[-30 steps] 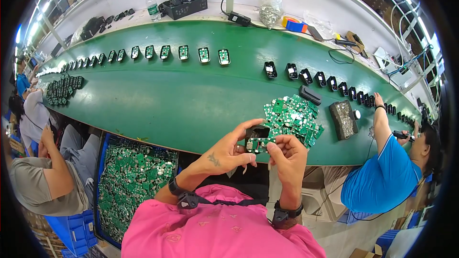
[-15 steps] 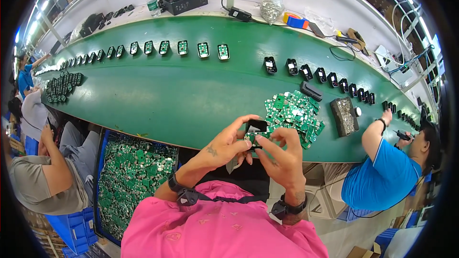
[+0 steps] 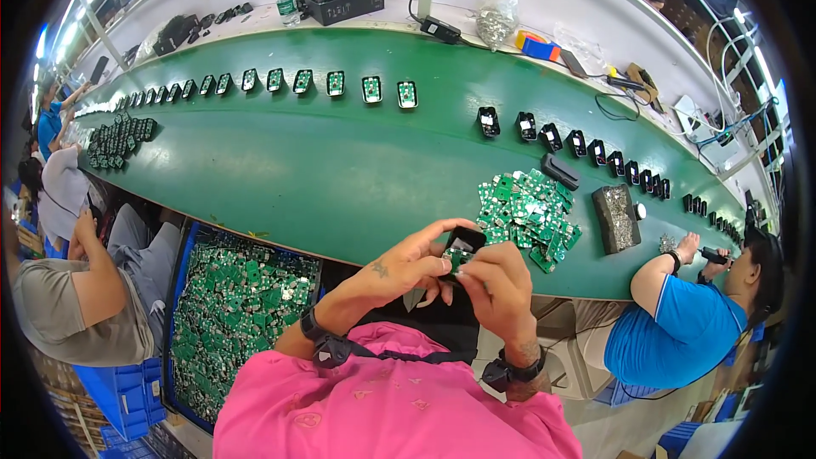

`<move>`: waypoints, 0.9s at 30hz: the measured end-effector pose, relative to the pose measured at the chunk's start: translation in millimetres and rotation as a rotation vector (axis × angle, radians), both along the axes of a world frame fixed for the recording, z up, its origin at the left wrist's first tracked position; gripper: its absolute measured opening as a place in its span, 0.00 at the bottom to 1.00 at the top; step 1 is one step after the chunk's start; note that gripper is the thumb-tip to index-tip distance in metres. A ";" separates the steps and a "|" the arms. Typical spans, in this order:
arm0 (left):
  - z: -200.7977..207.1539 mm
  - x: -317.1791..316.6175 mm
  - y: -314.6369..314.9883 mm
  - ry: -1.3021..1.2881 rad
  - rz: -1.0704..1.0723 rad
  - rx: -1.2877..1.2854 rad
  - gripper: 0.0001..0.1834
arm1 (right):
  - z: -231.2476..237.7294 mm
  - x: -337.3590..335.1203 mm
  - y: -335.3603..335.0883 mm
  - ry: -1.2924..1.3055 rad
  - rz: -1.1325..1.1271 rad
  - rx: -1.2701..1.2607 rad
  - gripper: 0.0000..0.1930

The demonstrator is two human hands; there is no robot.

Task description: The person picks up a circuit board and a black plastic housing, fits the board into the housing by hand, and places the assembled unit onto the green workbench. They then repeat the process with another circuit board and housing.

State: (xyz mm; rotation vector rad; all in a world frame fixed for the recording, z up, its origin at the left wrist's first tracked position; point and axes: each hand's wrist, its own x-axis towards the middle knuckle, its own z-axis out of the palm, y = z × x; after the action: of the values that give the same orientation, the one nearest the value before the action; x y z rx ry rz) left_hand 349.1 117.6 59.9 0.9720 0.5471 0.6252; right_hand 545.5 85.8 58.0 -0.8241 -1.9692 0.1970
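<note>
Low in the middle of the frame, our two hands meet over the near edge of the green bench (image 3: 340, 178), and we pinch a small black housing (image 3: 466, 240) between them. Our left hand (image 3: 406, 265) closes on it from the left, our right hand (image 3: 500, 285) from below and right, a bit of green board showing underneath. The housing tilts up and right, toward the pile of green circuit boards (image 3: 527, 212) just beyond, nearer our right hand.
</note>
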 end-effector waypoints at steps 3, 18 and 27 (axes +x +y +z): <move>-1.6 7.8 -7.0 -0.043 0.091 0.041 0.34 | -11.0 -8.0 -12.0 0.228 -0.169 -0.123 0.06; -4.6 28.8 -19.2 0.146 0.475 0.270 0.32 | -18.6 -18.3 -8.0 0.245 -0.214 -0.039 0.09; -2.8 27.0 -22.4 0.146 0.452 0.269 0.31 | -16.8 -19.6 -3.5 0.189 -0.168 0.040 0.07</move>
State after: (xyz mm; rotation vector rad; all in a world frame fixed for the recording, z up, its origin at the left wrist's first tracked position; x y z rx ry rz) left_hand 376.2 95.2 57.1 1.1626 0.8387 1.0563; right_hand 525.9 82.3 41.2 -0.9069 -1.7139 0.1307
